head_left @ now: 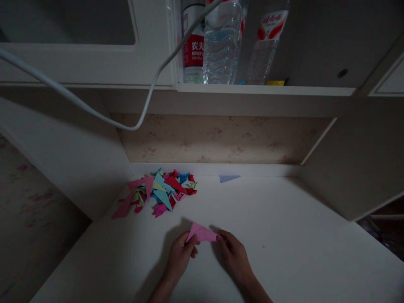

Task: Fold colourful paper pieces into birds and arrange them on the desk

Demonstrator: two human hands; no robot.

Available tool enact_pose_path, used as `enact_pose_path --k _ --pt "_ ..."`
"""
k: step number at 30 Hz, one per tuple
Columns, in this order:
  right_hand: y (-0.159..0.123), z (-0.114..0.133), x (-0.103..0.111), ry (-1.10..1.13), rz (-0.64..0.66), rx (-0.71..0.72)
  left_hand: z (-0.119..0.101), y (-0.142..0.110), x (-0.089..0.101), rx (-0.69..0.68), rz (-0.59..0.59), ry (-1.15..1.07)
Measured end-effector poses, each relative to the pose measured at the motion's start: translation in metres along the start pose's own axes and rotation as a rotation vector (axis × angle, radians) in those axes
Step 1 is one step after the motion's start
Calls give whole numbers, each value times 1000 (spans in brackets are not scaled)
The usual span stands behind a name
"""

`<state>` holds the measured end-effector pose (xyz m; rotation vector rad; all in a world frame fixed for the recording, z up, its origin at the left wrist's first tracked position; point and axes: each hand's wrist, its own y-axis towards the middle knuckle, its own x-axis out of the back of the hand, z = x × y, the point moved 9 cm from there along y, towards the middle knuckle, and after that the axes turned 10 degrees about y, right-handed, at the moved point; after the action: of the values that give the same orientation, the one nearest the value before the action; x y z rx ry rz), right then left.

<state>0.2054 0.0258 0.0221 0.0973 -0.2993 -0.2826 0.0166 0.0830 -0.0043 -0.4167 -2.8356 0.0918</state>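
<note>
A pink piece of folded paper (203, 233) is held between my two hands, low over the white tabletop. My left hand (184, 251) pinches its wide left end, thumb on top. At its narrow right tip, the thumb and fingers of my right hand (232, 249) are closed on it. Crease lines run across its face. Beyond my left hand lies a heap of folded papers (164, 189) in pink, red, blue, green and yellow. A single lilac folded paper (229, 178) rests by itself near the back edge.
White tabletop (299, 235) stretches under my hands, with side panels left and right. Above the back wall, a shelf (268, 89) carries a clear water bottle (222, 46) and others beside it. A white cable (110, 122) hangs across the upper left.
</note>
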Motion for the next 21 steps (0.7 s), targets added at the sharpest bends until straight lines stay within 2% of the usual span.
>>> enact_pose_path --k 6,15,21 --pt "-1 1 -1 -34 3 8 0 -1 -1 14 6 -1" --pt "-1 8 -2 -44 -7 50 -13 -6 2 22 4 11" --pt "-2 10 0 -31 -19 59 -12 -4 1 7 15 -15"
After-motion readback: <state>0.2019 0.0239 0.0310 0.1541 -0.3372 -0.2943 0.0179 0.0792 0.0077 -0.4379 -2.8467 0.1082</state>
